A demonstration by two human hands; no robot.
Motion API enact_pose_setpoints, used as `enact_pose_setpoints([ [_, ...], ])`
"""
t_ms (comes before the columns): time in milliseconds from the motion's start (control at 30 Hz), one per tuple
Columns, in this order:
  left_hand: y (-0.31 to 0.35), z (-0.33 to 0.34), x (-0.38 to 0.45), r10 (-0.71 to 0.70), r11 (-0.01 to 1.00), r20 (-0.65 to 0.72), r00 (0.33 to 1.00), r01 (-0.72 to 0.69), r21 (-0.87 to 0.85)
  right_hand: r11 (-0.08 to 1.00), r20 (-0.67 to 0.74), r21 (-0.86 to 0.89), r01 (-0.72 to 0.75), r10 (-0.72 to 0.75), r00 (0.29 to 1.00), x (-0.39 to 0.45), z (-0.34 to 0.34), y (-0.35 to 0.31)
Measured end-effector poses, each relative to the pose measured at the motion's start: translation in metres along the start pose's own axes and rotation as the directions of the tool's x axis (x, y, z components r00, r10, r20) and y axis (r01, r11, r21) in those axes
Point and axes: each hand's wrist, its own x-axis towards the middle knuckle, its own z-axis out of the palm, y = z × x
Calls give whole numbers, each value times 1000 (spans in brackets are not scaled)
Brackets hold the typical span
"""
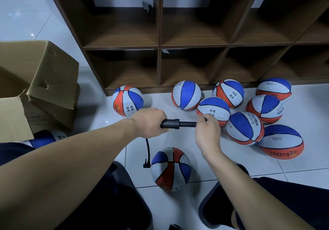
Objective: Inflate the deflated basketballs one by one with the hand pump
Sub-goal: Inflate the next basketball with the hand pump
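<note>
Item: black plastic hand pump [175, 123], held level above the floor between your two hands. Your left hand [148, 123] is clenched round its thick barrel end. Your right hand [207, 133] pinches the far end of the thin rod, its grip closed on what appears to be the handle, hidden under your fingers.

Attachment: thin black rubber hose [148, 151], hanging from the pump under your left hand, its nozzle just beside the ball below; contact cannot be confirmed.

Item: red, white and blue basketball [170, 169], on the white tiled floor [231, 165] between your knees.

Stock: seven similar balls clustered [244, 128] to the right, against the dark wooden cubby shelf [160, 46]; one lone ball [127, 101] at the shelf's left corner.

Left: open brown cardboard box [35, 80], with another ball [44, 138] partly hidden beneath its flap.
</note>
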Motion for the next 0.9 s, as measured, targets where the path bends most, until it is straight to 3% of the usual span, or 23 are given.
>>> enact_pose_setpoints([
  [733,10,3,4,73,997,-6,997,-72,38,1000,168,-29,3,2,986,-8,20,1],
  [900,-10,5,1,1,1000,20,1000,0,-12,998,76,-8,-56,57,995,12,-1,3],
])
